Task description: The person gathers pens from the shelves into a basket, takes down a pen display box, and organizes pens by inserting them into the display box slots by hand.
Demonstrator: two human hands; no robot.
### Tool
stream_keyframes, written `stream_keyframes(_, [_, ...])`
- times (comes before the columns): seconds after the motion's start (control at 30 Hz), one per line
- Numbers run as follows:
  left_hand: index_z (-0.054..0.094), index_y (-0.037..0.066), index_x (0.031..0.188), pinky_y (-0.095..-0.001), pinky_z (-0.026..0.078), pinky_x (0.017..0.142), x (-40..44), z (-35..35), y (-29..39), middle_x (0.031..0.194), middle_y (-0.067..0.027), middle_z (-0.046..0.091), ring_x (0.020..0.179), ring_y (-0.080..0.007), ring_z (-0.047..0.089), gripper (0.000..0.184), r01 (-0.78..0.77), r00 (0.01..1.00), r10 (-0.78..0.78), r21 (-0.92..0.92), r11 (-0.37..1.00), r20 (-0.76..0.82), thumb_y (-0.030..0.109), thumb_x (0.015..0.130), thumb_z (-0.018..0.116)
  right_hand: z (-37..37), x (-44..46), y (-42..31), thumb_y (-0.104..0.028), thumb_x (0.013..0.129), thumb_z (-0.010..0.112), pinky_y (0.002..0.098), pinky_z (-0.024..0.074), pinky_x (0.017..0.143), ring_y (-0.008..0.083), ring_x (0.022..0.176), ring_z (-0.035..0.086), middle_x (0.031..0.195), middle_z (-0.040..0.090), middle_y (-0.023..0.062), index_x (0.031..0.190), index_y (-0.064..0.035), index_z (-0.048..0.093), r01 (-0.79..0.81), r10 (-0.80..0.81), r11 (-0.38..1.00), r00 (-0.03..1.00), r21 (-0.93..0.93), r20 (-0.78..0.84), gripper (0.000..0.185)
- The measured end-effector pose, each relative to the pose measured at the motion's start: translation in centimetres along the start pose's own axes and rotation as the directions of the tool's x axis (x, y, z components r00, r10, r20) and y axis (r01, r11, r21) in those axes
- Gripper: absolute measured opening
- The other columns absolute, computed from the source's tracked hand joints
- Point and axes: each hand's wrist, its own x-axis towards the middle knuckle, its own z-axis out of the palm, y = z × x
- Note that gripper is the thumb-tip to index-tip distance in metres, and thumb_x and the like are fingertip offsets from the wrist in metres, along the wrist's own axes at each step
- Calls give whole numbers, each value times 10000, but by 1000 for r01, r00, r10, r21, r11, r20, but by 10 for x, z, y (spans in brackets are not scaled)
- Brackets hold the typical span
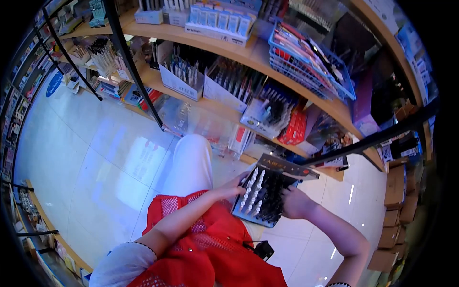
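Observation:
A dark display box [272, 165] with its lid flap raised holds rows of white-topped pens [253, 191] on its left side and black pens [271, 196] on its right. My left hand [233, 187] grips the box's left edge, its fingers partly hidden by the box. At the right side of the box, my right hand [297, 203] has its fingers bent against the black pens. Whether those fingers pinch a single pen is too small to tell.
Wooden shelves [229, 48] curve across the top, bearing pen boxes [181, 76] and a blue wire basket [311, 62]. Cardboard boxes [394, 191] are stacked at the right. A black shelf post [136, 71] stands left of centre, above the tiled floor [110, 158].

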Motion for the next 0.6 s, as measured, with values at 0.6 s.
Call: stream_keyframes(0.6, [190,7,1394,-288,306,1001,-5,-7,-2,1302,-135,399,1230,-199,351,858,31,997,-37,-81,996,-68,85,638,588,-179,-3,26,70,660,668,299,485,659,233,727,604,795,608,102,853,-24,593,-47,285,953,468,299,-836,227])
